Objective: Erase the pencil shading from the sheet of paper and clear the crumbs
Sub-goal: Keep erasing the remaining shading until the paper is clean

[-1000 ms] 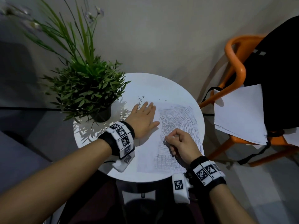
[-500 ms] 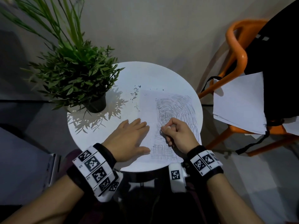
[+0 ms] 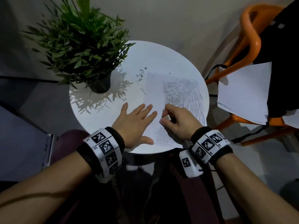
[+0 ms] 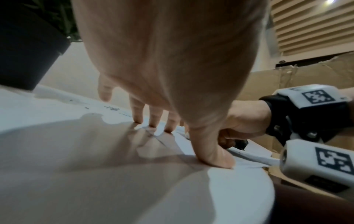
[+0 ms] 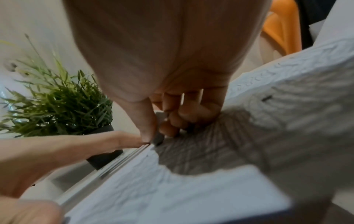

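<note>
The left hand (image 3: 134, 122) lies flat, fingers spread, pressing the sheet of paper (image 3: 153, 88) down. Just beside it, the right hand (image 3: 178, 122) pinches an eraser (image 3: 166, 118) against the pencil shading (image 3: 182, 92). Crumbs (image 3: 140, 76) lie beyond the left fingertips.

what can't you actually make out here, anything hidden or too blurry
- Eraser: mostly covered by the right hand in the head view; its shape is unclear.
- Pencil shading: the stretch under the right hand is hidden.
- Sheet of paper: smeared by blur in the right wrist view.
- Crumbs: too small to count.
- Left hand: whether its palm touches the paper is hidden.
</note>
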`<state>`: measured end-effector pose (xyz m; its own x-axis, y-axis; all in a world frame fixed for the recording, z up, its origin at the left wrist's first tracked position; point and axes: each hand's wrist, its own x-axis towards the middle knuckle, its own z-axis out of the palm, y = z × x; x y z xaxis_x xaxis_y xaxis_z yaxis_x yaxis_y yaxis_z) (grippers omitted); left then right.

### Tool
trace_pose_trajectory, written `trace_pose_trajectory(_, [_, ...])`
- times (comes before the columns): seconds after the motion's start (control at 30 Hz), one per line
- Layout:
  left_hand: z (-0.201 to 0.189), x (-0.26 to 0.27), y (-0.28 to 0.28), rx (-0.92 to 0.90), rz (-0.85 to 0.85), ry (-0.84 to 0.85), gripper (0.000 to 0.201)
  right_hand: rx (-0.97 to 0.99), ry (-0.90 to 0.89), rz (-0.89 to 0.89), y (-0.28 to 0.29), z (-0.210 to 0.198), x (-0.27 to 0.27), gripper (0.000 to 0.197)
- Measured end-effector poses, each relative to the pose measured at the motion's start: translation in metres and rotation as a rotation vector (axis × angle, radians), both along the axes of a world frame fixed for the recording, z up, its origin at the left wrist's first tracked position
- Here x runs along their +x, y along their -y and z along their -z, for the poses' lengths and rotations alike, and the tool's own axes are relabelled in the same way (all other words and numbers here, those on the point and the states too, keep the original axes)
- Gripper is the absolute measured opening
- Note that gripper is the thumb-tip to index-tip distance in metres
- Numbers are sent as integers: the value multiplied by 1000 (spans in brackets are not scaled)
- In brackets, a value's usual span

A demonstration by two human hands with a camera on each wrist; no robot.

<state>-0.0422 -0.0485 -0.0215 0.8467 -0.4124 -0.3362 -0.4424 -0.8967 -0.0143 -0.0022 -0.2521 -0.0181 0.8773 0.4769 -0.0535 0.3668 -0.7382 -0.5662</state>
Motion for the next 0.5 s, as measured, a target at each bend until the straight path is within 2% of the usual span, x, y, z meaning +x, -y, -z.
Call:
trace_pose_trajectory(0.13, [-12,12,4,3,163,32,102,-2,-19,13,2,2,-4,15])
trace_pose_trajectory(0.23, [-8,25,0,-53,240,-107,108,-74,45,-7,-1,3,-8,20])
trace_pose_trajectory(0.4, [3,34,-1,47,286,-123,108,-476,193,-35,-17,-6,-14,21])
trace_pose_trajectory(0.5, [4,36,-1,48,267,-130,110,-639,373,-191,-27,-14,-26,20])
